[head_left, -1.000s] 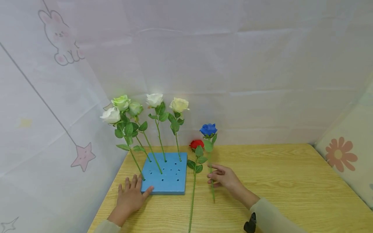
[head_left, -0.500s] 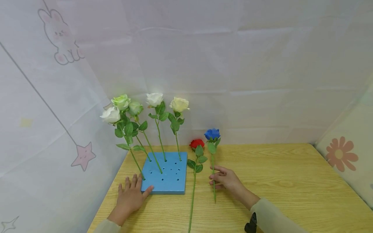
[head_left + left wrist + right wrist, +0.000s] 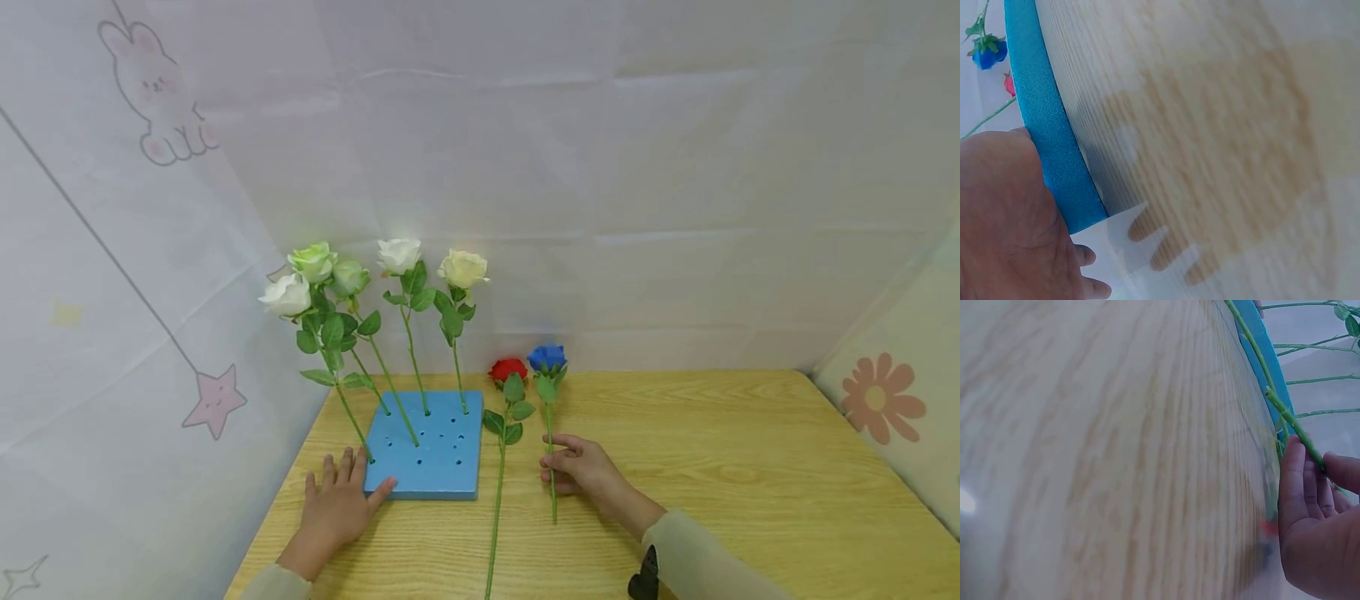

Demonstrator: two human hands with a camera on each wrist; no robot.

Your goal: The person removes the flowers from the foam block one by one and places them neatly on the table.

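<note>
A blue rose (image 3: 547,358) stands nearly upright above the table, its stem (image 3: 1297,428) pinched between the thumb and fingers of my right hand (image 3: 588,470). The stem's lower end sticks out below the hand. Spread out flat, my left hand (image 3: 341,500) rests at the near left corner of a blue foam board (image 3: 450,479), the thumb touching its front edge. Several white, green and cream roses, among them a cream rose (image 3: 463,269), stand in holes in that board. Between the board and my right hand lies a red rose (image 3: 508,371), its long stem running toward me.
The wooden table (image 3: 712,467) stretches off to the right. A pale cloth backdrop (image 3: 675,208) rises at its back edge, with printed cloth walls at both sides. Several unfilled holes show in the board's surface.
The blue rose has come down and shifted slightly right, and my right hand has moved a little right and down with it. The left hand has stayed in place.
</note>
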